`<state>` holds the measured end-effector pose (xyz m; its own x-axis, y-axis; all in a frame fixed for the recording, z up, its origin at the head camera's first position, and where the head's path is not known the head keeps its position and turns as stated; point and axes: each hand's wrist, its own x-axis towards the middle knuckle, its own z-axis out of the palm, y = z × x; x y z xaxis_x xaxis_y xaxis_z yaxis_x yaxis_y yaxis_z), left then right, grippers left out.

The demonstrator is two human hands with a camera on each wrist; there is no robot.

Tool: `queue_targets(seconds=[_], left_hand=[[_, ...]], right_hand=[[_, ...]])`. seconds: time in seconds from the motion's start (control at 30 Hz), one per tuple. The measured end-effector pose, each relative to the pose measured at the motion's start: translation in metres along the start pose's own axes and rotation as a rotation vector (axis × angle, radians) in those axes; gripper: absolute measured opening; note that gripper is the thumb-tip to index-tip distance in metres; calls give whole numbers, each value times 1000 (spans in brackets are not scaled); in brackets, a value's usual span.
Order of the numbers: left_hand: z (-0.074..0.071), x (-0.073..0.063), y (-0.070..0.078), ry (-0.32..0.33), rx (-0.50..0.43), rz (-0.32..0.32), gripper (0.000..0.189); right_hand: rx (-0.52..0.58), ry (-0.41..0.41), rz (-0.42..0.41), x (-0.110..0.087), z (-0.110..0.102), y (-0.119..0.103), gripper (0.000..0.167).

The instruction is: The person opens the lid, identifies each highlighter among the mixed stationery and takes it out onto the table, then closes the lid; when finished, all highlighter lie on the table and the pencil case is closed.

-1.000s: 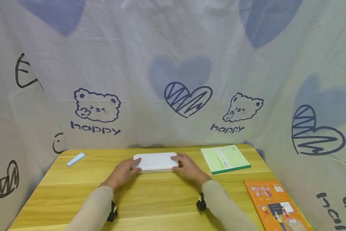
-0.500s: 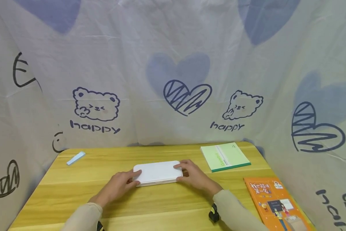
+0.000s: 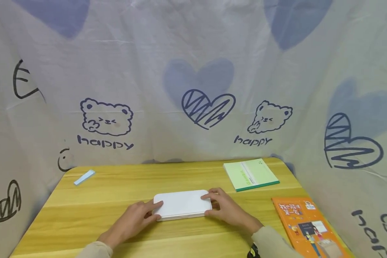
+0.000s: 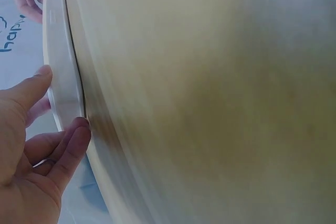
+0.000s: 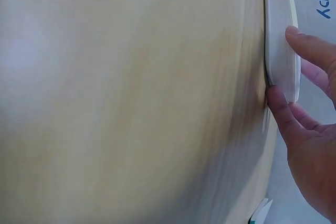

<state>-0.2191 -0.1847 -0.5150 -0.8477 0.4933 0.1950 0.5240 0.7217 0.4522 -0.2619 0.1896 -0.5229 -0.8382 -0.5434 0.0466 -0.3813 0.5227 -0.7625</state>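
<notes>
A flat white box (image 3: 182, 205) with rounded corners lies lengthwise across the middle of the wooden table (image 3: 177, 243). My left hand (image 3: 136, 218) grips its left end, one finger on the lid and another at the near lower edge. At the opposite end, my right hand (image 3: 227, 209) holds the box in the same way. In the left wrist view, the side wall of the box (image 4: 63, 61) shows a thin dark line along the tabletop. The right wrist view shows fingers of the right hand (image 5: 310, 145) at the rounded end, above and below.
A light blue strip (image 3: 84, 177) lies at the back left. Toward the back right is a pale green notebook (image 3: 251, 174), with an orange illustrated book (image 3: 306, 225) nearer on the right edge. A printed white curtain (image 3: 154, 82) hangs behind and at both sides.
Both hands have drawn the white box toward me and a little to the right, keeping hold of its ends. The strip, notebook and book stay in place.
</notes>
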Motion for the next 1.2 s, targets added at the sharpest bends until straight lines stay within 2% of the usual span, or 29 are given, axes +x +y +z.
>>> queue_targets(seconds=[0.1, 0.2, 0.3, 0.4, 0.47, 0.63, 0.7, 0.83, 1.07, 1.2], left_hand=[[1, -2, 2, -2, 9, -18, 51], [1, 1, 4, -6, 20, -93, 57], [0, 5, 4, 16, 35, -190, 63], [-1, 11, 4, 48, 39, -225, 68], [0, 16, 5, 28, 30, -195, 72], [6, 26, 3, -67, -10, -31, 77], [7, 29, 2, -85, -16, -2, 76], [3, 36, 0, -112, 12, 8, 76], [0, 47, -6, -149, 117, 57, 77], [-3, 52, -9, -167, 126, 71, 76]], right_hand=[[14, -6, 6, -3, 0, 0, 49], [-10, 0, -2, -4, -1, 1, 54], [-98, -2, -14, 0, -1, 0, 65], [-185, -35, -18, 5, -1, -3, 76], [-224, -65, -19, 9, 0, -5, 80], [-278, -114, -8, 20, 3, -6, 83], [-292, -119, -5, 23, 4, -5, 84], [-341, -134, 1, 30, 3, -5, 87], [-447, -150, -22, 35, 2, -9, 90], [-477, -172, -43, 35, 1, -9, 90]])
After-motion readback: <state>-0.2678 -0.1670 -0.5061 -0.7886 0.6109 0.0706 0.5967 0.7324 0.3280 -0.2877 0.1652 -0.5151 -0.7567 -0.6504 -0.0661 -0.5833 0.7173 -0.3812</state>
